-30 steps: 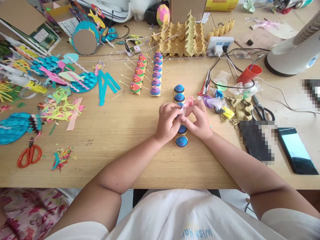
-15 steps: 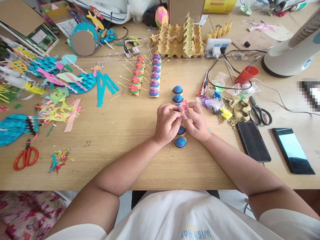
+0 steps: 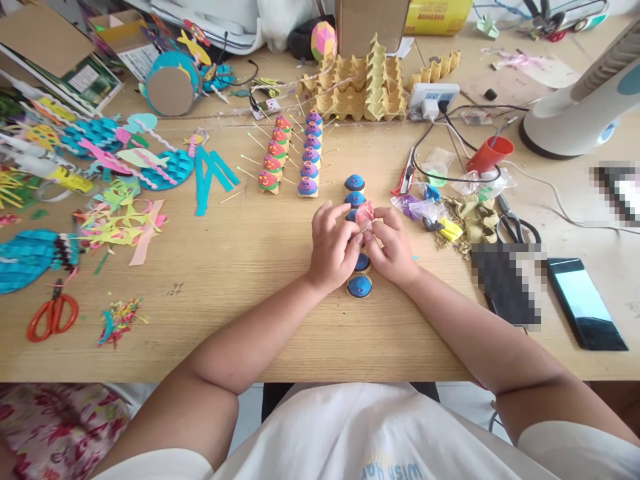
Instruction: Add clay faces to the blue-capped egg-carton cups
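A small clear bag with pink-red material (image 3: 365, 212) is pinched between both hands above the middle of a row of blue domed pieces (image 3: 359, 287). My left hand (image 3: 334, 247) grips its left and lower side with thumb and fingertips. On the other side, my right hand (image 3: 393, 245) has thumb and fingers closed on it. The hands hide part of the blue row, whose pieces have dark rims. Farther back stand a row of purple caterpillar-like domes (image 3: 309, 171) and a red-green row (image 3: 271, 164), both with pins sticking out.
Right of the hands lie bagged clay (image 3: 451, 229), a red cutter (image 3: 406, 175), black scissors (image 3: 517, 227), a red cup (image 3: 491, 153) and a phone (image 3: 587, 303). Egg cartons (image 3: 377, 83) are behind. Leftward are blue strips (image 3: 204, 179), paper scraps (image 3: 115, 223) and orange-handled scissors (image 3: 53, 317).
The fingers have shifted slightly around the pink-red bag, and the left index finger has lifted a little. The camera view has moved slightly.
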{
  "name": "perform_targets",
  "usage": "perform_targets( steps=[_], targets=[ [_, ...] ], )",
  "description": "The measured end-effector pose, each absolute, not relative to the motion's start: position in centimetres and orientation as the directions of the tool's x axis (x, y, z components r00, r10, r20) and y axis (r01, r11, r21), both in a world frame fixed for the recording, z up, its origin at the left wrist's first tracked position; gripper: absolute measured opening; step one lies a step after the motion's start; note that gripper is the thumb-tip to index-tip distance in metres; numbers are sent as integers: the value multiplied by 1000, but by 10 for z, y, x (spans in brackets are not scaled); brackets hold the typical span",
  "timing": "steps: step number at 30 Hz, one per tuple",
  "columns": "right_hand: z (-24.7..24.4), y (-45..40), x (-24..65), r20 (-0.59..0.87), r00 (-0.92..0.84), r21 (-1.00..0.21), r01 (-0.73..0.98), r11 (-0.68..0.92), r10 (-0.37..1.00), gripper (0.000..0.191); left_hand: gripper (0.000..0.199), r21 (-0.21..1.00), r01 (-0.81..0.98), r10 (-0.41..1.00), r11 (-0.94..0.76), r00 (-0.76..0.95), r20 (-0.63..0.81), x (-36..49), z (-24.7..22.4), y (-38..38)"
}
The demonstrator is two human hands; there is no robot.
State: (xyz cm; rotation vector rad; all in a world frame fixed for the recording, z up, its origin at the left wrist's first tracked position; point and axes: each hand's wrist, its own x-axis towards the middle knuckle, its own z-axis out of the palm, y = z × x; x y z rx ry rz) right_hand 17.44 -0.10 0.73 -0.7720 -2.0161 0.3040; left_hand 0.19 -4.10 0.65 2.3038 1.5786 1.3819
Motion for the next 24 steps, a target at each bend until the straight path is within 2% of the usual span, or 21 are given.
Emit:
perform_targets(
  steps=[3,9,15,20,24],
  targets=[
    [8,-1,176,677,-391,-477,412,776,624,21,20,448,743,747,-498,104,657,2,7,-40],
    [8,-3,176,694,-431,-362,484,797,577,18,18,404,751,725,-523,142,674,2,7,-42],
    [7,-2,175,708,-420,-354,484,800,567,15,18,419,754,741,-506,132,658,3,6,-43],
    [9,-2,174,742,-416,-316,475,821,526,12,16,358,778,682,-517,122,721,1,7,-41],
    [11,-3,174,730,-417,-344,461,818,542,12,14,344,798,684,-496,114,721,0,7,-42]
  ],
)
